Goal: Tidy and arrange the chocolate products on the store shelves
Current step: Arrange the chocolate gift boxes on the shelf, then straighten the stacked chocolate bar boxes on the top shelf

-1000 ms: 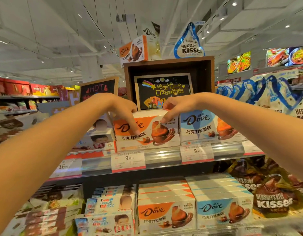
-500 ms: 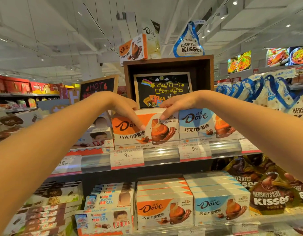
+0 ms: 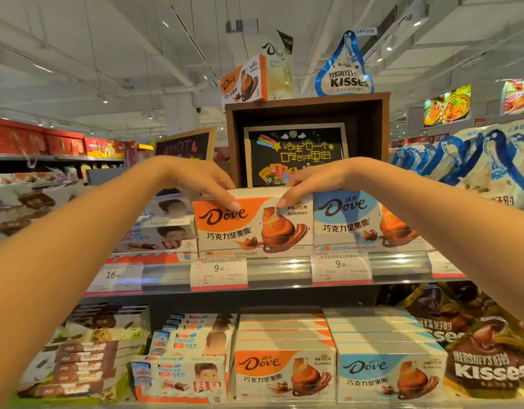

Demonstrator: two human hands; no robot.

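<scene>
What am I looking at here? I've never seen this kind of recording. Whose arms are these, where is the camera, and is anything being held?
There is no machine: a person wears a wide-angle camera on the head, so both bare arms reach forward into the picture. It is a shop's chocolate aisle. The left hand and right hand both rest on the top front edge of the orange Dove box on the upper shelf, fingers curled over it, thumbs on its face. A blue Dove box stands beside it on the right, Kinder boxes on the left. Price tags hang along the shelf edge. The lower shelf holds more Dove and Kinder boxes and Hershey's Kisses bags.
</scene>
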